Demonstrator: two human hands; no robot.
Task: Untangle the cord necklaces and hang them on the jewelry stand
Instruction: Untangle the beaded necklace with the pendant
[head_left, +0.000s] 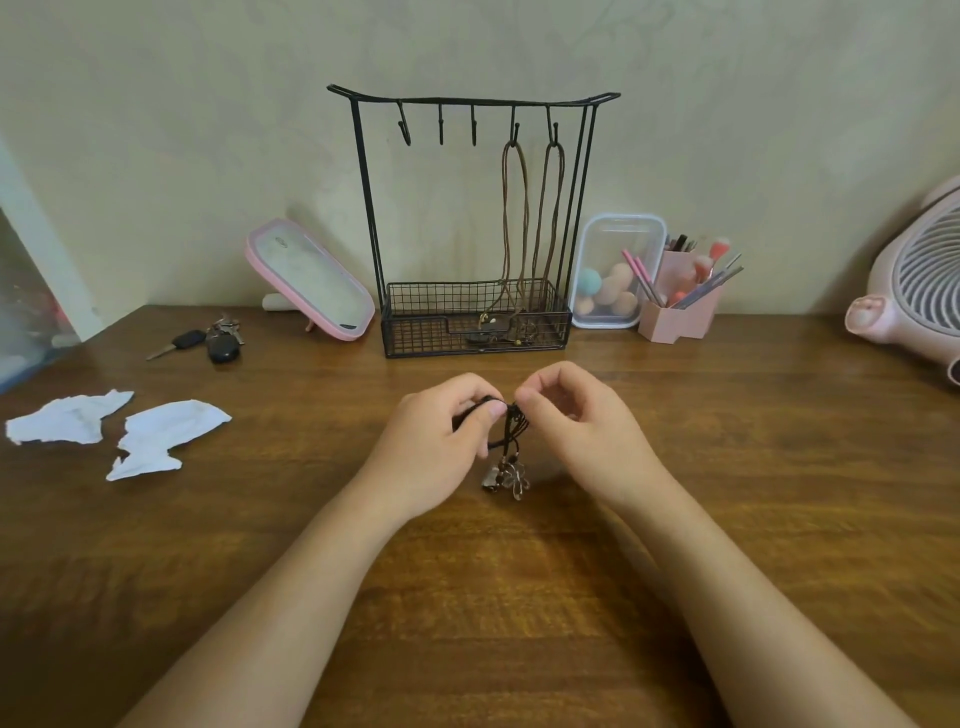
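On the wooden table (519, 597), your black wire jewelry stand (467, 99) sits straight ahead of you, its three left hooks (440, 124) bare. Your left hand (441, 452) and right hand (576, 421), equally near, each pinch the black cord tangle (511, 422) between them. It hangs downward, with metal pendants (506, 475) apparently brushing the wood.

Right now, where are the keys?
In the head view the keys lie on the table, back left, just left of the pink mirror and behind the torn paper.
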